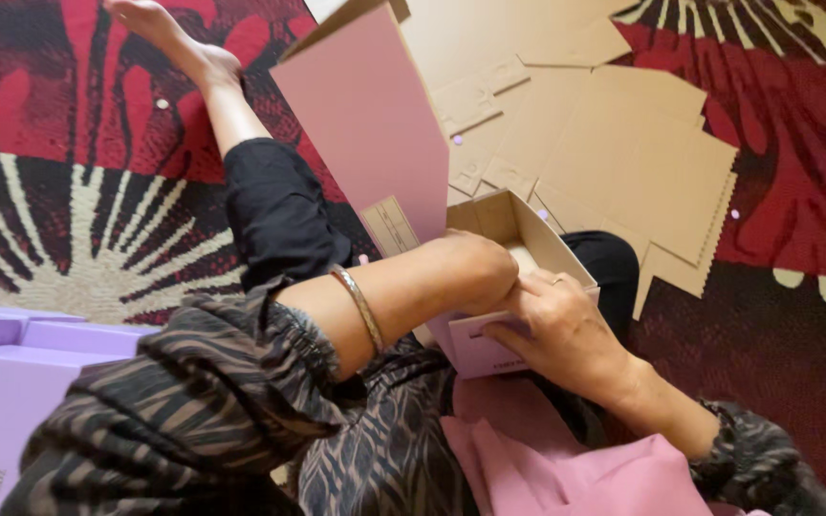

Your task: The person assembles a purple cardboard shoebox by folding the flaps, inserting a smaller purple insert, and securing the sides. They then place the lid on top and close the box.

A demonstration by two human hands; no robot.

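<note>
Folding at mid-frame, head view: one small pink cardboard box (518, 277), open-topped, kraft-brown inside, held over the person's lap just right of centre. Its tall pink lid flap (365, 124) stands up toward the upper middle of the frame.

Left hand (475, 268): reaches over the near rim, knuckles outward, fingers hidden inside the box; grip cannot be told. A metal bangle (360, 308) sits on the forearm.

Right hand (556, 320): closed on the front wall, thumb under the pink lip, fingers laid across the rim; ring on one finger.

Handling, by judgement: light, thin board, stiff along its creases but easily dented or torn at the flaps; best held by the side walls or the folded rim, not by the loose lid.

Surroundings: flat unfolded carton blanks (614, 143), upper right; red patterned carpet (795, 191) beneath; lilac boxes (11, 363), lower left; pink cloth (566, 459), lower middle; a bare foot (164, 38), upper left.
</note>
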